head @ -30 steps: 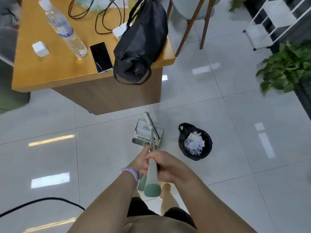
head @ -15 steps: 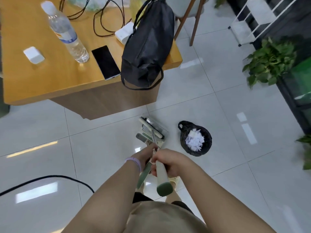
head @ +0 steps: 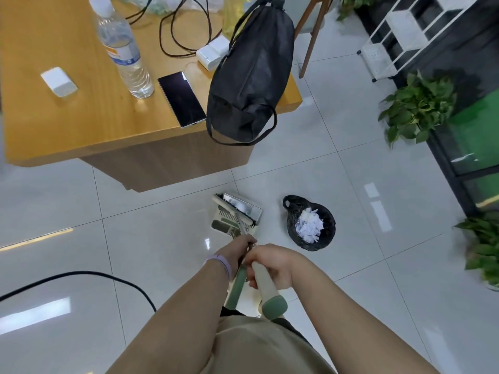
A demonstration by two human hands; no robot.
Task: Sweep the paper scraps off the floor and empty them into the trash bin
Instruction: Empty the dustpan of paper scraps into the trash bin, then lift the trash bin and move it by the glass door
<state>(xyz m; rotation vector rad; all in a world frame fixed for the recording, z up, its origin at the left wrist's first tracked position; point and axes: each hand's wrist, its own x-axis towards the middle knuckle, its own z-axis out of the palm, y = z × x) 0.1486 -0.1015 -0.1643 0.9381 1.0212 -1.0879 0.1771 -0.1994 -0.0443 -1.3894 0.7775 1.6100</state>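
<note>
Glossy grey tile floor point(head: 351, 184), wooden desk point(head: 67, 125)

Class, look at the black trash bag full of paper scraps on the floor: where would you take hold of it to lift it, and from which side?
Grip the loop handle at the far-left edge of the black trash bag, coming from above. It sticks up clear of the rim, while the open mouth is filled with loose paper scraps and the thin sides would probably crumple and spill them.
</note>
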